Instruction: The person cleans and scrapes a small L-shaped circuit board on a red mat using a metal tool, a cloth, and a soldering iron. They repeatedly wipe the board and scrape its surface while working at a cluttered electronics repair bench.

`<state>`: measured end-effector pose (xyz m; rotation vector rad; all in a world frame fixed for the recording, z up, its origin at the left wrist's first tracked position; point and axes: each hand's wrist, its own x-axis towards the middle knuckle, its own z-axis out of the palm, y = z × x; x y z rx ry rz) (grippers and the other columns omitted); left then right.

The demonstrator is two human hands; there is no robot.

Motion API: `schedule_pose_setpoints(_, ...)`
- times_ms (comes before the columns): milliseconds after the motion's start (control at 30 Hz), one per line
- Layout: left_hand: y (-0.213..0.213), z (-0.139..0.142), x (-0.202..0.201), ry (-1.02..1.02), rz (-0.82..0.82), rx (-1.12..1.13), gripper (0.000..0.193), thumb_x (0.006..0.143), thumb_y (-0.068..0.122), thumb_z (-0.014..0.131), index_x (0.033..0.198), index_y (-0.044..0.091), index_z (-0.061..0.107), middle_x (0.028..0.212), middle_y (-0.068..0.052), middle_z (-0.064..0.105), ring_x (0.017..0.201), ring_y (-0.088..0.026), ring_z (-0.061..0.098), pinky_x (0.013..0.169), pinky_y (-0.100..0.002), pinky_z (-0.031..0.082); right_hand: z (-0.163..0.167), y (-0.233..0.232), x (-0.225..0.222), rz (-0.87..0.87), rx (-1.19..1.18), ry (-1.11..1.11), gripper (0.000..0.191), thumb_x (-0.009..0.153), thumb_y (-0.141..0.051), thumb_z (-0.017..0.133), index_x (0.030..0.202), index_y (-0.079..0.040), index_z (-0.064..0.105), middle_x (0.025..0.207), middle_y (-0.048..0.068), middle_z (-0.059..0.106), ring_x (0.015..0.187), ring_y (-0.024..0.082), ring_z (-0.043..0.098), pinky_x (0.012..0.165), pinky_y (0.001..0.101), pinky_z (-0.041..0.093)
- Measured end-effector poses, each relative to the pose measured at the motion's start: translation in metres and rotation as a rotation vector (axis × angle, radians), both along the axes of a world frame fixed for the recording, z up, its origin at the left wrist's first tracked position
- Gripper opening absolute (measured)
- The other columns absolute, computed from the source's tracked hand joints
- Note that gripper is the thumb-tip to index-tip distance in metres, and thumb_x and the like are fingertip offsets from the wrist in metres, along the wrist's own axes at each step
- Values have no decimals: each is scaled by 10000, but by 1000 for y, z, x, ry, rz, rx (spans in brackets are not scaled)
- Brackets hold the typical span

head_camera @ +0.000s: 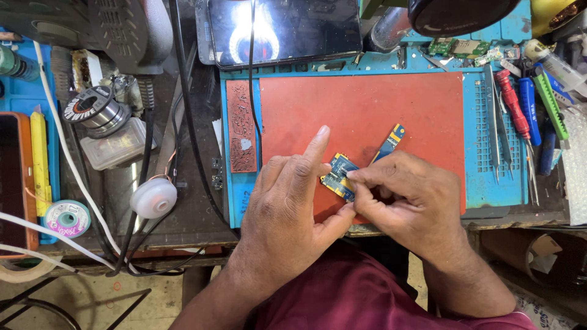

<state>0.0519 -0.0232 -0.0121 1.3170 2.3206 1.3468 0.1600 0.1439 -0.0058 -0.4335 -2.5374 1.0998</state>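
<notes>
A small blue circuit board with gold contacts is held over the red work mat. My left hand cradles it from below with thumb and fingers, the index finger stretched out past it. My right hand pinches the board's right edge with thumb and index fingertip. A thin blue tool with yellow marks pokes up from behind my right fingers; which hand holds it I cannot tell.
A blue tray frames the mat; tweezers and a red screwdriver lie on its right side. A tablet stands at the back. Solder spool, white cap and black cables crowd the left.
</notes>
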Motion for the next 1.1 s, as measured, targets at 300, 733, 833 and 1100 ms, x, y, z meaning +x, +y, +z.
schedule_pose_setpoints(300, 0, -2, 0, 25, 10, -2, 945, 825, 266, 887, 1564, 22, 351, 1133, -67, 648, 1055, -261, 615, 975, -417, 495, -1, 2, 3, -24, -25, -19, 194, 817, -16, 808, 1005, -59, 783, 822, 21, 697, 573, 27, 584, 495, 195, 440)
schedule_pose_setpoints(733, -1, -2, 1, 6, 5, -7, 953, 806, 260, 886, 1558, 12, 357, 1143, -75, 650, 1060, -263, 610, 983, -414, 493, -2, 4, 3, 0, -7, -4, 190, 816, -8, 809, 995, -64, 783, 798, 20, 684, 556, 24, 577, 483, 200, 420)
schedule_pose_setpoints(833, 1, -1, 1, 2, 4, -3, 955, 812, 261, 887, 1561, 10, 351, 1141, -67, 652, 1062, -259, 608, 987, -412, 495, -2, 5, 5, -5, -8, -17, 198, 814, 3, 804, 1000, -59, 785, 799, 20, 694, 550, 23, 570, 477, 205, 412)
schedule_pose_setpoints(1100, -7, 17, -17, -29, -168, -55, 932, 821, 128, 790, 1591, -19, 285, 1209, -117, 680, 1099, -307, 607, 1008, -442, 483, 19, 33, 19, 95, -7, -9, 207, 842, -1, 787, 1035, -76, 772, 890, 12, 712, 675, 25, 635, 545, 178, 468)
